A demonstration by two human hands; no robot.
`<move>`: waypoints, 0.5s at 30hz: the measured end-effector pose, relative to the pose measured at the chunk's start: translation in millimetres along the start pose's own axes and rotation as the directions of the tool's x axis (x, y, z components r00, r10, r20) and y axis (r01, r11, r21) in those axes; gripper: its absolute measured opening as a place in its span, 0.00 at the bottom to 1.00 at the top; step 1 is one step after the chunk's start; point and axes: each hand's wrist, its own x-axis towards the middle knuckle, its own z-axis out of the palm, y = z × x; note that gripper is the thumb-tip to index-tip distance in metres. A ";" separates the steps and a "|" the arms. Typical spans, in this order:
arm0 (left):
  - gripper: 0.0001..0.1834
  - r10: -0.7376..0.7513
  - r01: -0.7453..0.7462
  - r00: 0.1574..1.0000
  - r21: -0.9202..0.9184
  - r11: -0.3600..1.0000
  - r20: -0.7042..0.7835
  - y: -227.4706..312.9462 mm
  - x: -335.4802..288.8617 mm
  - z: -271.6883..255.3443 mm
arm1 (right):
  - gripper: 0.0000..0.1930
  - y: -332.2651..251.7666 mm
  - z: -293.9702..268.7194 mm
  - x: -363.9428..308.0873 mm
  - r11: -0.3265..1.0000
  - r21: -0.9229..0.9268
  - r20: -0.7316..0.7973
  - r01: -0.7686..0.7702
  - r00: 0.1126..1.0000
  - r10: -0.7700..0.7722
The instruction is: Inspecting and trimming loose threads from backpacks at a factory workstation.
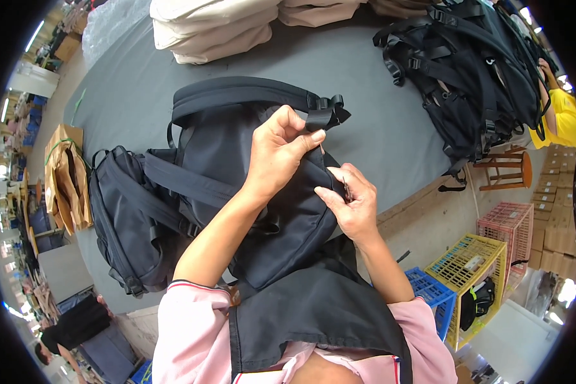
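A worker in a pink shirt [192,326] and black apron [313,301] bends over a black pack [281,227], which lies at the near edge of a grey table [339,83], directly before the wearer. The left hand [278,153] pinches the pack near its far right edge, thumb and forefinger drawn close together, just beside a strap buckle [323,102]. The right hand [353,201], nearer and to the right, curls around a small item [347,192], mostly hidden and too small to identify; its thumb rests by the pack's right side. A padded strap [243,96] arches across the pack's far end.

A second bag [134,224], also black, lies close against the pack on the left, near a brown paper bundle [68,179] at the table's left edge. Beige goods [214,29] stand stacked at the far side, and a pile of black packs [461,83] covers the far right. Beyond that pile is a person in yellow [563,118]. A wooden stool [512,171] stands on the floor at right, with pink [507,224], yellow [470,259] and blue crates [429,288] ranged nearer and brown cartons [560,221] stacked farther right.
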 end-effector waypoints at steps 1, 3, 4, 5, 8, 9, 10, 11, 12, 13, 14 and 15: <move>0.12 -0.005 0.005 1.000 -0.003 1.000 -0.003 -3.2 -1.1 -1.1 | 0.15 3.1 -0.3 -1.5 0.997 -0.055 -0.003 0.050 0.999 -0.050; 0.12 -0.124 0.125 0.992 -0.109 0.986 0.011 -11.9 -4.3 -4.5 | 0.16 2.0 -5.0 -3.8 0.995 -0.092 0.050 0.040 0.998 -0.036; 0.12 -0.137 0.137 0.991 -0.134 0.982 0.005 -16.1 -6.7 -5.7 | 0.17 0.8 -8.3 -4.8 0.991 -0.128 0.099 0.038 0.995 -0.025; 0.12 -0.146 0.144 0.989 -0.138 0.980 -0.003 -17.6 -9.8 -5.0 | 0.17 -0.8 -12.7 -6.2 0.991 -0.127 0.106 0.029 0.994 -0.016; 0.12 -0.073 0.071 0.997 -0.104 0.992 -0.023 -15.6 -17.0 2.0 | 0.22 -9.5 -34.1 -8.0 0.980 -0.104 0.083 -0.172 0.980 0.181; 0.12 -0.083 0.080 0.996 -0.106 0.991 -0.023 -15.4 -18.5 3.2 | 0.22 -19.0 -40.2 -3.1 0.958 -0.267 0.043 -0.108 0.991 0.124; 0.12 -0.043 0.039 0.998 -0.101 0.994 -0.041 -15.6 -19.6 4.3 | 0.20 -19.6 -41.2 0.9 0.943 -0.331 0.052 0.020 0.999 -0.003; 0.12 -0.002 -0.003 0.998 -0.095 0.995 -0.057 -16.3 -20.3 5.2 | 0.19 -19.8 -42.3 4.7 0.908 -0.392 0.069 0.146 0.989 -0.130; 0.12 0.019 -0.023 0.999 -0.098 0.995 -0.048 -16.1 -21.1 5.1 | 0.19 -24.9 -44.6 8.5 0.909 -0.393 0.069 0.142 0.990 -0.124; 0.12 0.015 -0.019 0.999 -0.099 0.995 -0.048 -15.8 -21.3 4.6 | 0.18 -32.2 -47.8 12.6 0.846 -0.482 0.172 0.227 0.972 -0.163; 0.12 0.012 -0.016 0.999 -0.093 0.996 -0.044 -15.4 -20.9 3.9 | 0.17 -38.5 -50.3 16.1 0.769 -0.555 0.276 0.317 0.942 -0.189; 0.12 0.009 -0.013 0.999 -0.089 0.996 -0.043 -16.2 -20.7 2.8 | 0.17 -42.0 -50.4 18.5 0.770 -0.555 0.278 0.315 0.943 -0.185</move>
